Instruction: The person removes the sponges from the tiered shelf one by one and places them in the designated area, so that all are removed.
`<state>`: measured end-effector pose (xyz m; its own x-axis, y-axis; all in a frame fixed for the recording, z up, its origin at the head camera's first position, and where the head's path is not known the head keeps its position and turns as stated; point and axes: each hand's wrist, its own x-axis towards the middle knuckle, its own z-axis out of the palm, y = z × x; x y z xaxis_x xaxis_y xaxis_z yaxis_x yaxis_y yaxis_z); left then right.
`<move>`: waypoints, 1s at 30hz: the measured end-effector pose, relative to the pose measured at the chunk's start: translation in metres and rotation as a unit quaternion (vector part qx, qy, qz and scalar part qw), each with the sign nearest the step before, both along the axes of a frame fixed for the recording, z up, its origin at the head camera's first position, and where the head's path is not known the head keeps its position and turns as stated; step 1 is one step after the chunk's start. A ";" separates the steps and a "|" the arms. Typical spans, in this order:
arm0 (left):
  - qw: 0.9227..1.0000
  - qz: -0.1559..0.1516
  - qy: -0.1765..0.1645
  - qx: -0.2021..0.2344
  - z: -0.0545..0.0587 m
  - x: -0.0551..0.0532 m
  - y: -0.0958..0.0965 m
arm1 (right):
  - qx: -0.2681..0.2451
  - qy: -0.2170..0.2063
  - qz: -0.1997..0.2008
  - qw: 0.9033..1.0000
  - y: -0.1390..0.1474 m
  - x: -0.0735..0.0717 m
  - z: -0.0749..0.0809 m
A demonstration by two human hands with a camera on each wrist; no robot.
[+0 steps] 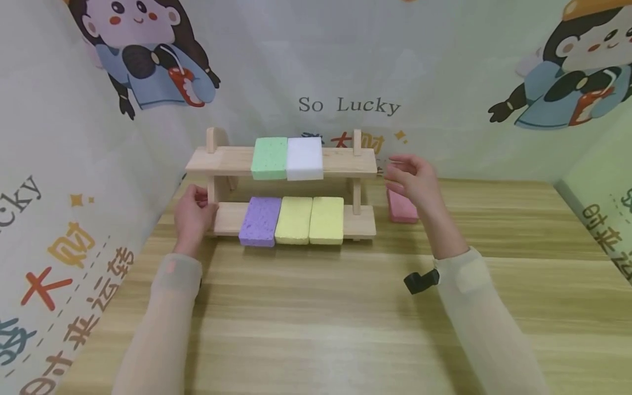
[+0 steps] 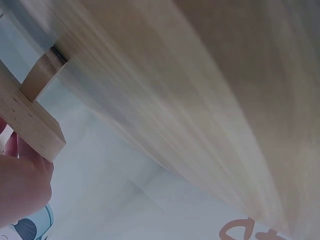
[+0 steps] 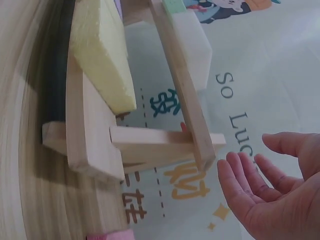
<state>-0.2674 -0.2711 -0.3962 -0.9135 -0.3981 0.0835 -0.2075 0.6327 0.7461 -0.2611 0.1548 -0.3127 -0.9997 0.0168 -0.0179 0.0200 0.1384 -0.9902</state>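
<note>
A two-tier wooden rack [image 1: 229, 160] stands on the table. At its left end my left hand [image 1: 192, 216] grips the wood near the lower shelf; the left wrist view shows fingers against the board end [image 2: 35, 125]. My right hand [image 1: 415, 178] is held in the air off the rack's right end, fingers loosely bent and holding nothing. Below it a pink sponge [image 1: 402, 209] lies on the table, partly covered. Up top, a green sponge [image 1: 269, 156] touches a white sponge [image 1: 304, 158]. A purple sponge [image 1: 260, 220] and two yellow sponges [image 1: 327, 220] line the lower shelf.
The wood-grain table [image 1: 316, 307] reaches back to a printed cloth [image 1: 434, 71] hanging close behind the rack. More cloth [image 1: 89, 181] rises along the left side. A black strap piece [image 1: 421, 281] juts from my right sleeve.
</note>
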 end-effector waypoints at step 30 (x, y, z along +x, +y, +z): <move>1.000 0.000 -0.002 -0.006 0.002 -0.001 0.000 | -0.065 -0.037 0.094 0.993 -0.090 -0.029 -0.006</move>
<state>-0.2687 -0.2714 -0.3946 -0.9137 -0.3975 0.0846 -0.2108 0.6414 0.7377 -0.2905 0.0650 -0.3187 -0.9807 -0.1780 -0.0806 0.0788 0.0173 -0.9967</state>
